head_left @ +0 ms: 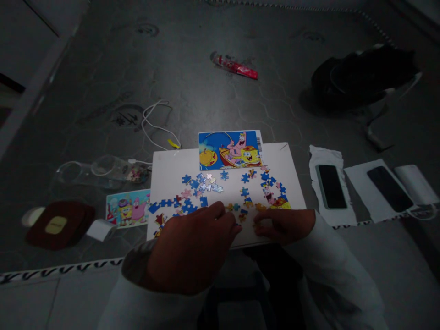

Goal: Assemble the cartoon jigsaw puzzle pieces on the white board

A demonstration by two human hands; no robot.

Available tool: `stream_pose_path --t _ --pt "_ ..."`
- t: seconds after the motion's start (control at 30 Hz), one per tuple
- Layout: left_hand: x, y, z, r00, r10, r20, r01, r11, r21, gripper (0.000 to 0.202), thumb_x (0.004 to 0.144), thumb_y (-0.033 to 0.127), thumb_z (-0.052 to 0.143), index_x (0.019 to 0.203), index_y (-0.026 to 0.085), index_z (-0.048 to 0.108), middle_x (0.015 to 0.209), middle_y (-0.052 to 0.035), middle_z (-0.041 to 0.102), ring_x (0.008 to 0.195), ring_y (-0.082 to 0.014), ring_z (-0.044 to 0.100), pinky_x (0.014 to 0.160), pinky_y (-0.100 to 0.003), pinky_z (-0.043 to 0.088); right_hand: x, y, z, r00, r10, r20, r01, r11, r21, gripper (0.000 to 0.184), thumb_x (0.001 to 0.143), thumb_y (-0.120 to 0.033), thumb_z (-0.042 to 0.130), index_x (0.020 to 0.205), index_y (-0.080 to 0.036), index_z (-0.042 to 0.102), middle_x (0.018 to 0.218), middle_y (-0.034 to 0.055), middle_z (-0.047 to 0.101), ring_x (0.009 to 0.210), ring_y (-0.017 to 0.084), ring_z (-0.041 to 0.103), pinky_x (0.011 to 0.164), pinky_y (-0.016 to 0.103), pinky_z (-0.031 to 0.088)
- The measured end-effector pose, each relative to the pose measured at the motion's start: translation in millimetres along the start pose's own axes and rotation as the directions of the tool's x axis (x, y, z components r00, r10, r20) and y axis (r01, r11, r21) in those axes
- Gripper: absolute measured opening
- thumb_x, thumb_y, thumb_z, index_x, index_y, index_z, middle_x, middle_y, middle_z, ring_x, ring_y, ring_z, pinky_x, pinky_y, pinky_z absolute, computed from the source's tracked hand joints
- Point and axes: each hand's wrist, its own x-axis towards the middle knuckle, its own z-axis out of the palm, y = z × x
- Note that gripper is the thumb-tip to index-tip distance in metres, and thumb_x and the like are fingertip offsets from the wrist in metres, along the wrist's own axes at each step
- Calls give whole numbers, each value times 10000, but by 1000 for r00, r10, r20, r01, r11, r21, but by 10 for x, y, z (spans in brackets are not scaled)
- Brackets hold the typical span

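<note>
A white board (282,158) lies on the dark floor in front of me, strewn with several small jigsaw pieces (201,185), mostly blue. A cartoon reference picture (229,150) rests at the board's far edge. My left hand (192,245) lies knuckles-up over the board's near edge, fingers curled down onto the pieces. My right hand (283,224) is beside it, fingers pinched together at the near edge, next to a partly joined cluster (275,197). What either hand holds is hidden.
A second cartoon card (128,208) lies left of the board. Two phones (332,185) (389,188) rest on white paper at right. A clear plastic bag (103,172), white cable (154,121), red wrapper (235,66), black bag (360,75) and dark red pouch (58,224) lie around.
</note>
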Motion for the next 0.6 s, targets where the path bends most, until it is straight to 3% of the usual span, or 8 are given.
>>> stream_pose_path --t 0.2,0.43,0.6 --pt "-28 -18 54 997 28 -76 -29 1000 -11 257 1010 310 446 999 249 696 978 -52 706 773 -239 706 438 -279 160 17 -111 -45 1000 -9 -10 8 997 -77 350 954 -530 565 1155 -288 720 855 20 744 671 145 652 596 239 436" --pt "-60 -61 101 990 41 -134 -45 999 -28 232 1005 318 478 976 244 696 959 -41 707 765 -237 707 440 -272 132 -60 -417 -104 992 31 -119 -57 974 -220 210 953 -423 594 1075 -306 718 632 -40 650 564 123 558 544 237 353" --pt "-60 -76 91 987 34 -155 -38 999 -21 215 994 302 498 975 250 706 945 -32 710 741 -212 697 444 -269 139 -39 -478 -86 989 18 -147 -52 972 -230 136 915 -360 651 1012 -306 731 820 -19 735 677 134 632 629 238 425"
